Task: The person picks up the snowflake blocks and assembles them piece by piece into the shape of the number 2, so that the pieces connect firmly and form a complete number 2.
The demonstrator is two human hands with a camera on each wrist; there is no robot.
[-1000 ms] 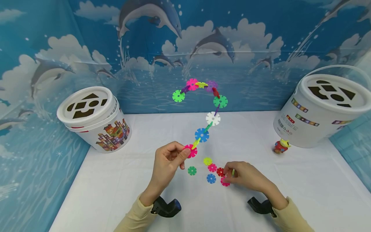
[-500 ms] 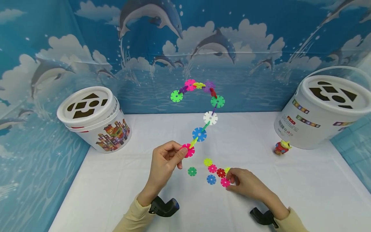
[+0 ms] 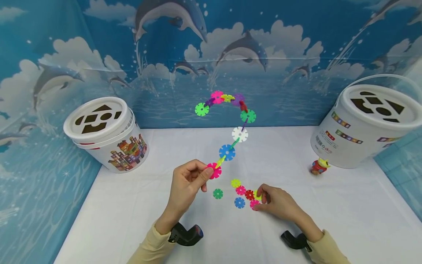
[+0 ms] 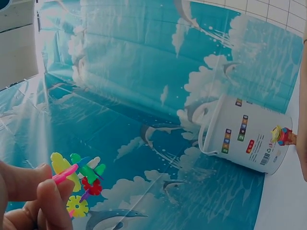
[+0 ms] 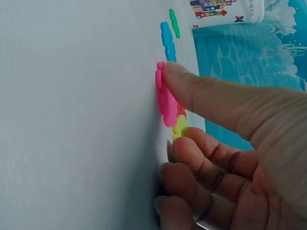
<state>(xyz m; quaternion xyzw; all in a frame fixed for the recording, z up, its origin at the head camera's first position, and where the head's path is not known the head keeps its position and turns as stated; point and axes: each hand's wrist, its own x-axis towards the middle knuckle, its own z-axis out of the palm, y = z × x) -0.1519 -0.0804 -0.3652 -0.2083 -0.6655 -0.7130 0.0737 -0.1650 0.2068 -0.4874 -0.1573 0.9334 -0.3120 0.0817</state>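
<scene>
My left hand pinches a pink notched plastic disc between thumb and fingers. From it a chain of interlocked snowflake discs rises and curves left, through a blue disc and a white one to a light green end disc. Over the table, my right hand has its thumb on a loose pink disc. Its fingertips are by a yellow disc, with a gap between thumb and fingers. Loose red, blue and green discs lie nearby.
A white lidded bucket stands at the left and a larger one at the right. In front of the right one is a small toy figure. A dolphin-print cloth hangs behind the white table.
The yellow disc, upright at my right fingers a second ago, now lies by the red one. The right thumb has come onto the pink disc. The chain has shifted slightly left.
</scene>
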